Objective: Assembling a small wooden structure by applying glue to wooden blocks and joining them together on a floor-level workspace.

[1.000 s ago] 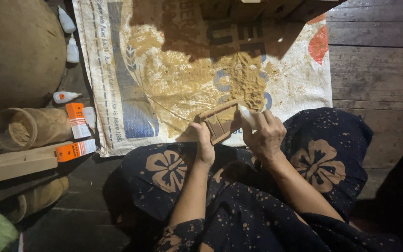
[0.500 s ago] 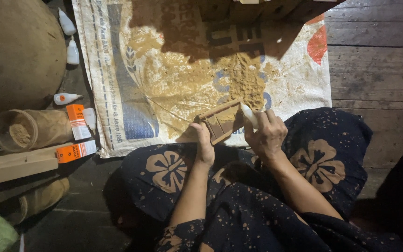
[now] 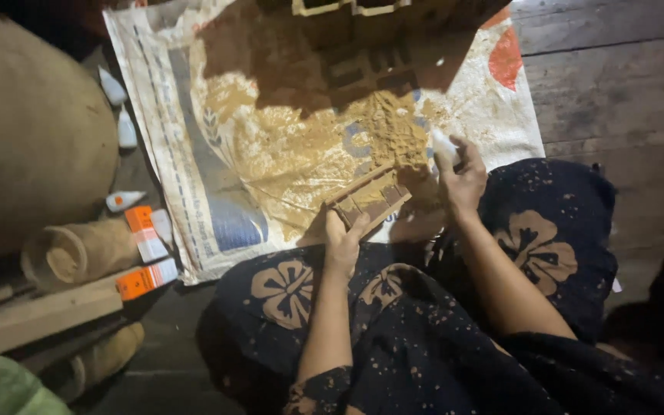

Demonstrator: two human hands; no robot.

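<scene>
Left hand [image 3: 345, 240] grips the carved wooden block [image 3: 368, 198] while right hand [image 3: 461, 175] pinches a small white piece [image 3: 444, 146]; best kept steady over the sawdust-covered sack [image 3: 194, 138].

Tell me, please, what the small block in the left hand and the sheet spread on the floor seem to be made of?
The block in the left hand looks like carved wood: brown, matte, with cut grooves and yellowish dust like sawdust around it. The sheet looks like a woven plastic sack: whitish, printed, with a faint weave and a hemmed edge, though the look leaves this open.
</scene>
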